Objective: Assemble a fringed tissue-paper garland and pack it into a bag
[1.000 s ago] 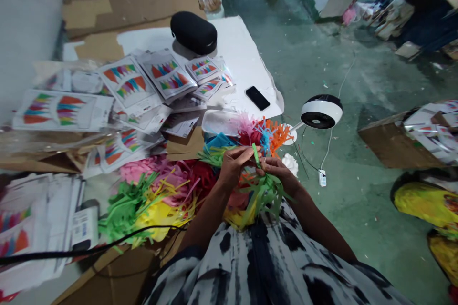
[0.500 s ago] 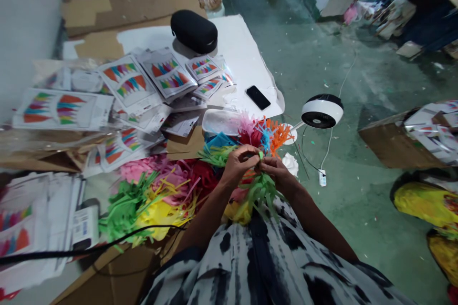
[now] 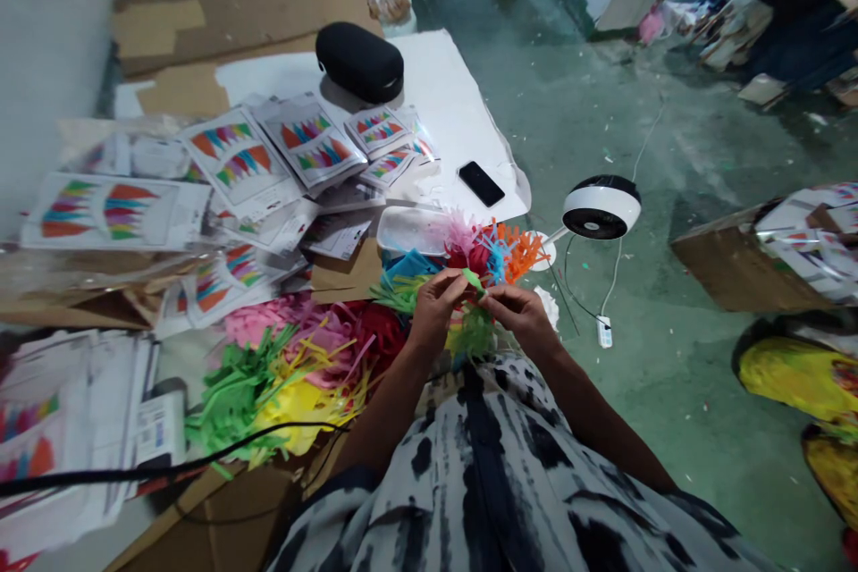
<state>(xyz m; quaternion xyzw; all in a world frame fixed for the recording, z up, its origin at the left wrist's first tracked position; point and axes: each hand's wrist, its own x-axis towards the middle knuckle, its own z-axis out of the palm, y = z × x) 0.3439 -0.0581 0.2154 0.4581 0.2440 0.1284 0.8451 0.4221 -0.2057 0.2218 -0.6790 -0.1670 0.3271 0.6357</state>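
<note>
Both of my hands meet in front of my chest on a green fringed paper strip (image 3: 475, 329). My left hand (image 3: 437, 304) pinches its upper end between thumb and fingers. My right hand (image 3: 519, 311) is closed on the same strip from the right side. The fringe hangs down between the hands, bunched against my black-and-white shirt. Just beyond the hands lies a heap of fringed paper in green, yellow, pink and red (image 3: 295, 366), and a cluster of pink, blue and orange fringed pieces (image 3: 496, 252).
Printed packets with coloured fan pictures (image 3: 241, 161) cover the cardboard at left. A black case (image 3: 359, 61), a phone (image 3: 481, 183) and a clear plastic box (image 3: 406, 231) lie behind. A small white fan (image 3: 601, 209) with its cable stands on the green floor at right.
The loose green strip end that stuck up between my hands has been drawn down, and the hanging fringe is now gathered shorter and tighter. Both hands stayed together, rising slightly.
</note>
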